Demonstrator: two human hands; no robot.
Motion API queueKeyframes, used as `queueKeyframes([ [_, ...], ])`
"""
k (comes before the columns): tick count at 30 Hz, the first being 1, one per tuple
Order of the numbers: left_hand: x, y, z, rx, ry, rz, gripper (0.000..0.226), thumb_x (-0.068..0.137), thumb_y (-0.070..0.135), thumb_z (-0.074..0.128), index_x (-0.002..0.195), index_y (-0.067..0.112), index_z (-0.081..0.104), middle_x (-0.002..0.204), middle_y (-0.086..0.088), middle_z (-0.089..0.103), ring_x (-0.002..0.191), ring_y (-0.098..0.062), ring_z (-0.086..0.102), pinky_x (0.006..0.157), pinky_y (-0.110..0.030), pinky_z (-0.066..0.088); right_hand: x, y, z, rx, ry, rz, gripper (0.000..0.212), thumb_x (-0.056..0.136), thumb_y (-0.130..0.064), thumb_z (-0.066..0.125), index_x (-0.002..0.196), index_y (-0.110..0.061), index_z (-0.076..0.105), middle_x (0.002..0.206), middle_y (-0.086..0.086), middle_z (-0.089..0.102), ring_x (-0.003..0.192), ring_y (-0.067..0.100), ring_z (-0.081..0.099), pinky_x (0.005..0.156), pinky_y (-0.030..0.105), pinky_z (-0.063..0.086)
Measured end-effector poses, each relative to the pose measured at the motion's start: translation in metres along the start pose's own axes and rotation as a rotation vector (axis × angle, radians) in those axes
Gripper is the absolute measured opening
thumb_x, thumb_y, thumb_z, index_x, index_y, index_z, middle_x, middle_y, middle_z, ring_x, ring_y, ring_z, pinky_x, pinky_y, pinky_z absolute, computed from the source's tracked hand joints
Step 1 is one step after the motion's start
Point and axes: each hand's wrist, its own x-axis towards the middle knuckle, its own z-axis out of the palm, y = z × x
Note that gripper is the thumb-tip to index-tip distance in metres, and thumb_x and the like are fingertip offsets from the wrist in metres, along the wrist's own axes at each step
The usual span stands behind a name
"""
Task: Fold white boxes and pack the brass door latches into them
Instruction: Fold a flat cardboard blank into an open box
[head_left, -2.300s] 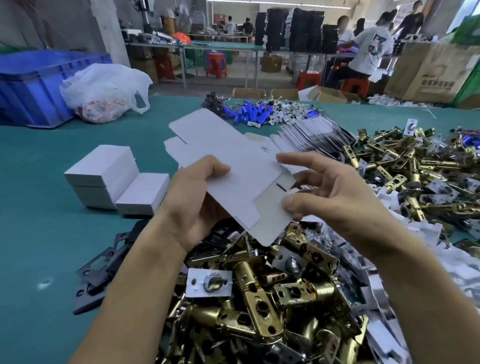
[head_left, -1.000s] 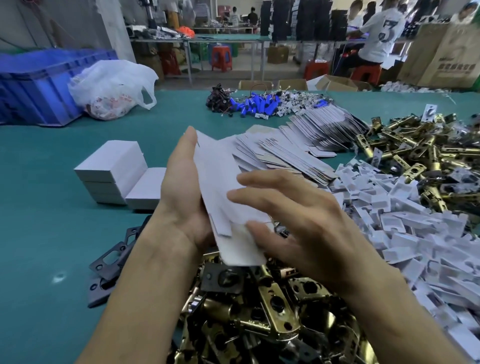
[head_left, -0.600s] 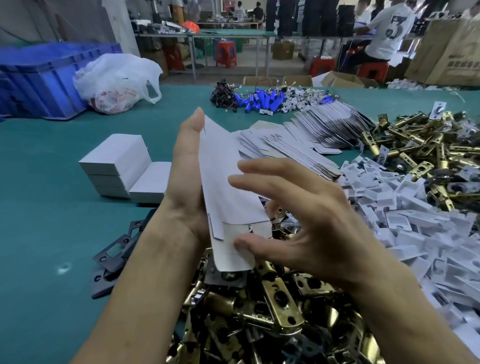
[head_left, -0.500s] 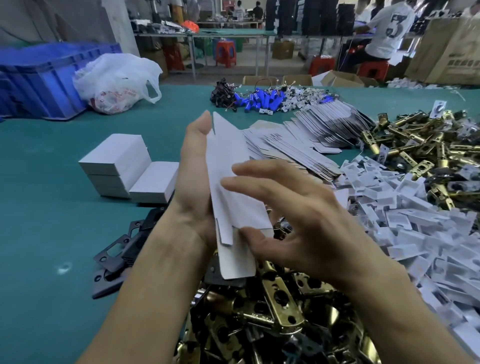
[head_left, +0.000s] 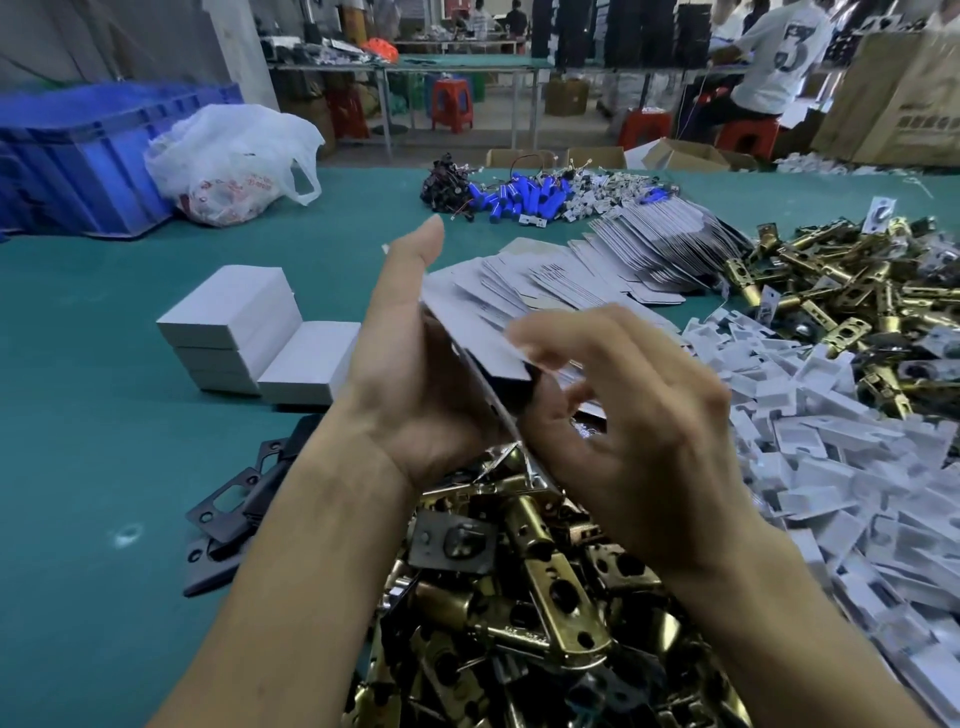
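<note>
White box blank is up off the counter, held btwn both hands over the near heap of brass latches. It's half opened, w/ a dark gap at its near end. Left hand backs it: thumb straight up along the edge, other fingers hidden behind the card, so can't tell their curl. Right hand has fingers curled onto the top panel, pinching it. Step looks like squaring the sleeve: press opp. creases evenly, keep left palm flat as backstop, tuck end flap only once corners are sharp, else card buckles. Flat blanks lie fanned beyond, done boxes to the left, white inserts to the right.
</note>
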Motion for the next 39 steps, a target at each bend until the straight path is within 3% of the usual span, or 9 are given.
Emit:
queueKeyframes([
  [5,0.0,-0.012,0.012,0.117,-0.023,-0.006,0.063,0.075,0.064,0.065,0.099,0.006,0.069,0.095,-0.014,0.064,0.089,-0.029,0.063,0.082,-0.039,0.055,-0.001,0.008,0.0,0.006,-0.088,0.241,0.048,0.077,-0.006,0.08,0.121,-0.018,0.064,0.106,0.005,0.067,0.086,0.031,0.066,0.064,0.047,0.056],
  [8,0.001,-0.012,0.013,0.179,0.045,0.046,0.083,0.075,0.061,0.07,0.131,0.0,0.059,0.118,-0.019,0.058,0.105,-0.032,0.062,0.099,-0.048,0.053,-0.002,0.008,-0.002,0.011,-0.083,0.237,0.05,0.084,-0.007,0.072,0.131,-0.021,0.059,0.109,0.005,0.07,0.09,0.027,0.068,0.068,0.043,0.055],
  [11,0.003,-0.011,0.009,0.247,0.161,0.114,0.097,0.071,0.058,0.074,0.145,0.002,0.046,0.131,-0.019,0.063,0.108,-0.033,0.069,0.089,-0.046,0.058,-0.002,0.005,-0.002,0.07,-0.061,0.232,0.057,0.084,-0.005,0.067,0.137,-0.025,0.056,0.106,0.002,0.069,0.088,0.019,0.066,0.069,0.035,0.053],
  [16,0.006,-0.01,0.005,0.426,0.258,0.309,0.065,0.071,0.055,0.076,0.116,0.009,0.064,0.103,-0.014,0.069,0.091,-0.027,0.068,0.085,-0.043,0.057,-0.001,0.006,-0.003,0.177,-0.022,0.227,0.054,0.083,0.009,0.066,0.13,-0.016,0.061,0.111,0.0,0.069,0.095,0.016,0.066,0.075,0.027,0.053],
  [21,0.006,-0.008,0.001,0.31,0.312,0.315,0.088,0.075,0.057,0.07,0.141,0.003,0.048,0.123,-0.025,0.066,0.102,-0.04,0.071,0.084,-0.051,0.06,0.0,-0.001,-0.001,0.288,-0.236,0.297,0.068,0.084,-0.004,0.06,0.146,-0.024,0.042,0.133,-0.003,0.06,0.12,0.011,0.059,0.094,0.037,0.052],
  [25,0.006,-0.007,0.001,0.341,0.4,0.48,0.08,0.072,0.053,0.07,0.135,0.009,0.048,0.101,-0.003,0.063,0.085,-0.02,0.069,0.078,-0.043,0.058,0.007,-0.004,-0.009,0.44,-0.377,0.321,0.068,0.086,-0.014,0.049,0.151,-0.028,0.035,0.14,-0.013,0.055,0.124,0.006,0.056,0.087,0.014,0.048],
  [30,0.008,-0.01,0.004,0.467,0.487,0.651,0.099,0.064,0.06,0.076,0.144,0.018,0.035,0.108,0.01,0.062,0.093,-0.006,0.069,0.091,-0.039,0.058,0.011,0.005,-0.036,0.748,-0.616,0.444,0.098,0.078,0.003,0.066,0.156,-0.033,0.018,0.149,-0.018,0.046,0.13,0.008,0.053,0.11,0.041,0.044],
  [36,-0.001,-0.02,0.021,0.541,0.464,0.958,0.102,0.071,0.042,0.081,0.15,0.02,0.019,0.12,0.001,0.064,0.096,-0.005,0.071,0.081,-0.026,0.058,0.017,-0.011,-0.031,0.569,-0.371,0.423,0.08,0.079,-0.016,0.072,0.145,-0.044,0.036,0.122,-0.019,0.066,0.107,0.009,0.068,0.087,0.032,0.058],
  [39,-0.003,-0.024,0.026,0.603,0.414,1.063,0.105,0.076,0.032,0.084,0.149,0.015,0.01,0.134,-0.008,0.059,0.107,-0.02,0.07,0.088,-0.04,0.06,0.016,-0.009,-0.027,0.329,-0.309,0.341,0.063,0.088,-0.015,0.067,0.142,-0.034,0.04,0.115,-0.018,0.068,0.101,0.003,0.066,0.079,0.02,0.052],
])
